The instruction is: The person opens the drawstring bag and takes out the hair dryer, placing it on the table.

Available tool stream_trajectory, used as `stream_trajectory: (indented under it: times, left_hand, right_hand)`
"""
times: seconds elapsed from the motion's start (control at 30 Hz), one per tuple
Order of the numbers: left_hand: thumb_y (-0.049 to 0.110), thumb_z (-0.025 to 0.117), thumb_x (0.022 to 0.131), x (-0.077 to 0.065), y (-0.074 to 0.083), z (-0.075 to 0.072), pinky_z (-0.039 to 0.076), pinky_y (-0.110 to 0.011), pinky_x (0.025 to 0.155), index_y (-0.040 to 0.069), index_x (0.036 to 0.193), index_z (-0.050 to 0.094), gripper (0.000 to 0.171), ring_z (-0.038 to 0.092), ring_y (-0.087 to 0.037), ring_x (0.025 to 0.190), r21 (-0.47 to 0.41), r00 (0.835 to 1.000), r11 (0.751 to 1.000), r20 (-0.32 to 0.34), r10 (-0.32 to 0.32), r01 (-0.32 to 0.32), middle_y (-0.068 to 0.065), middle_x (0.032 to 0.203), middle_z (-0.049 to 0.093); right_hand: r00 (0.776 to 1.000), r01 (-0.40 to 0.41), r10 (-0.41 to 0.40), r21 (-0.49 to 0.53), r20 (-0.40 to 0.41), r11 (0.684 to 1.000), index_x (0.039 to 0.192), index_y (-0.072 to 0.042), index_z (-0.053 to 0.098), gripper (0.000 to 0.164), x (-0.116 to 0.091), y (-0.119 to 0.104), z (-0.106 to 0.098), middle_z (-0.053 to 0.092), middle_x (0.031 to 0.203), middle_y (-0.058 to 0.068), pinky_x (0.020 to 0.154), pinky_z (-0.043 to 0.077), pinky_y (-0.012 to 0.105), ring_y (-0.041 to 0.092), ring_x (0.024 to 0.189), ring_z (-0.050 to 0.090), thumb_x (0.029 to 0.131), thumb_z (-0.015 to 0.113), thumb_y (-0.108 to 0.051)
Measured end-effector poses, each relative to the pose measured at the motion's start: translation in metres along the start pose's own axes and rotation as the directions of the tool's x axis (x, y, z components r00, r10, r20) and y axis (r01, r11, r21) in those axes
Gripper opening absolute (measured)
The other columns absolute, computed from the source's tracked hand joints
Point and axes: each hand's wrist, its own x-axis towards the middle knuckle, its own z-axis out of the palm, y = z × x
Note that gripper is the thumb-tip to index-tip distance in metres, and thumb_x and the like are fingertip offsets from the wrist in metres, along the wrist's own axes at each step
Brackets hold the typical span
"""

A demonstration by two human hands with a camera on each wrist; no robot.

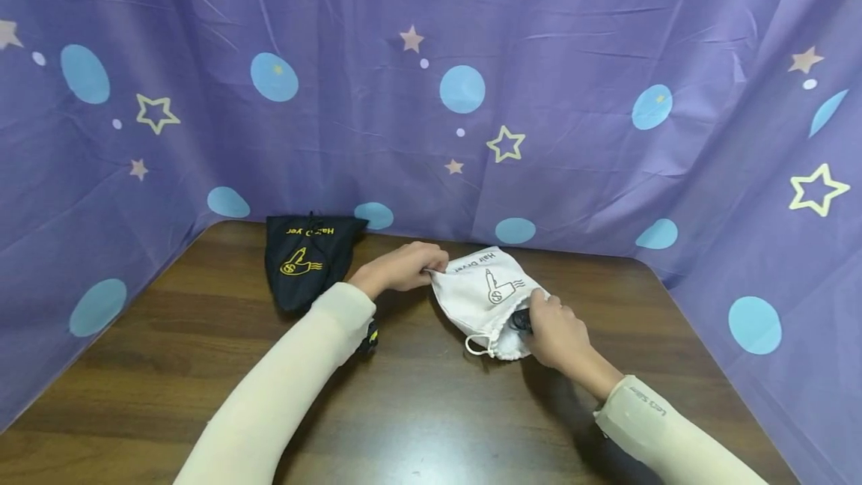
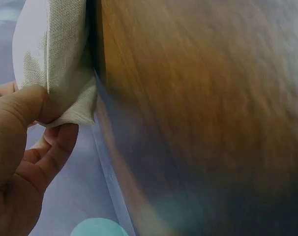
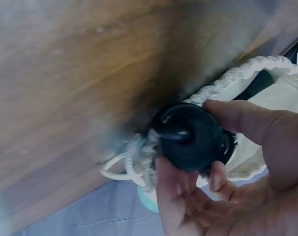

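A purple curtain (image 1: 572, 171) with blue spots and stars stands behind a brown wooden table (image 1: 417, 410). Two pale sleeves (image 1: 289, 380) reach in over the wood. A white drawstring bag (image 1: 465, 298), printed with a hair dryer, lies between the two hands, its mouth toward the right one. A black bag (image 1: 313, 260) with yellow print lies near the table's back edge, beyond the left forearm.

The left hand (image 1: 404, 266) pinches the white bag's far left corner, the cloth caught between thumb and bent fingers with no gap left over. The right hand (image 1: 559, 331) is at the bag's mouth, curled round a black handle (image 3: 193, 142): thumb on one side of its round end, fingers on the other, spread only as wide as the handle. The handle sits in the mouth, touching the fingers; how far it runs inside is hidden. A white cord (image 1: 477, 353) loops out beside the mouth.
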Motion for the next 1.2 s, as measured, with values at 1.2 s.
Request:
stream_trajectory:
  times: [1.2]
  left_hand:
    - [-0.002,0.061,0.074,-0.005,0.010,-0.007,0.036,-0.025,0.064,0.020,0.081,0.053,0.025,0.041,-0.010,0.073,0.016,0.998,0.998,-0.003,0.067,-0.067,0.003,0.078,0.043]
  right_hand:
    - [0.997,-0.005,0.009,0.051,-0.077,0.999,0.091,-0.003,0.040,0.037,0.003,0.025,0.000,0.049,0.082,0.018,0.057,0.037,0.048,0.037,0.073,0.046,0.076,0.062,-0.030]
